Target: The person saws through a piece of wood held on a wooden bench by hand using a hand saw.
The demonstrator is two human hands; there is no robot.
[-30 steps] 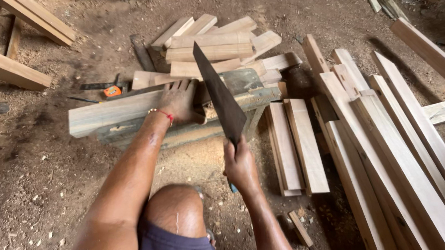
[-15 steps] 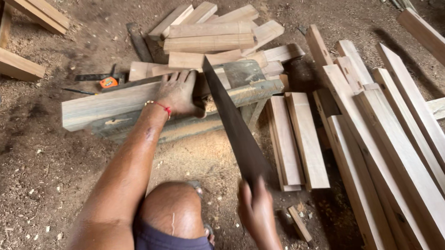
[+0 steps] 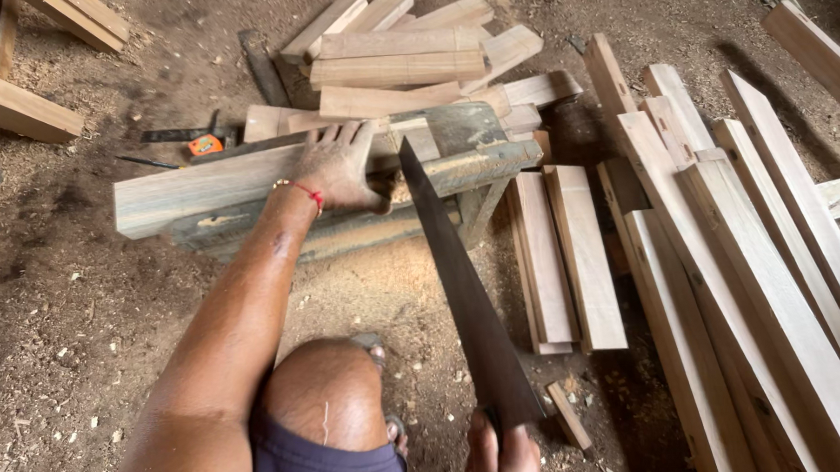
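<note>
Head view. Bare dirt floor (image 3: 59, 304) at left, strewn with chips. Left hand (image 3: 338, 164) pressed flat, fingers spread, on a grey plank (image 3: 204, 192) lying across a low bench (image 3: 473, 160). Saw (image 3: 464, 300) blade tip meets the plank's near edge just beside the thumb. Right hand (image 3: 502, 452) clenched round the saw handle at bottom edge. Stacked boards (image 3: 766, 280) crowd the right side.

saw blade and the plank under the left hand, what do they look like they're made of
The saw blade looks like dark, dull metal, probably steel: thin, flat, with no shine. The plank under the left hand is raw wood, greyish and streaked, with visible grain and no varnish. The right hand grips the saw's handle, which is too hidden to judge.
</note>
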